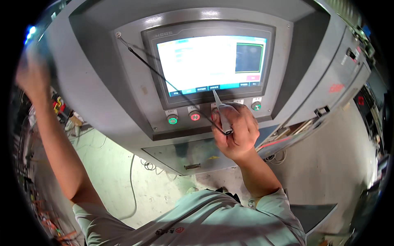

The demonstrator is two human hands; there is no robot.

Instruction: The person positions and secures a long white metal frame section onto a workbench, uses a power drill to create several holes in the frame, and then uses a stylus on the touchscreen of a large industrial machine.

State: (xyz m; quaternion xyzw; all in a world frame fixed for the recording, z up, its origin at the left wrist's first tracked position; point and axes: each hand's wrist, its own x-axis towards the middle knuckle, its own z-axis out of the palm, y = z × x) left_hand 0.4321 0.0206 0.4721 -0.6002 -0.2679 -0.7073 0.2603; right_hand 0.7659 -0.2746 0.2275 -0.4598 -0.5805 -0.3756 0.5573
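A grey stylus [219, 105] is pinched in my right hand [240, 130], its tip at the lower edge of the lit touchscreen [197, 61]. From the stylus's rear end a black coiled cord [154, 69] runs up and left to a screw at the panel's upper left corner. Far to the left, my left hand [35, 78] is raised beside the machine's side, smeared by motion. Its fingers cannot be made out. Below the screen are a green push button [172, 119] and a red one [195, 116]; another red button is partly behind my right hand.
Another green button [256, 106] lies right of my right hand. The grey machine housing [98, 86] surrounds the recessed panel, with a latched door [193, 158] below. A cable [132, 184] trails across the floor. Cluttered equipment stands along the left and right edges.
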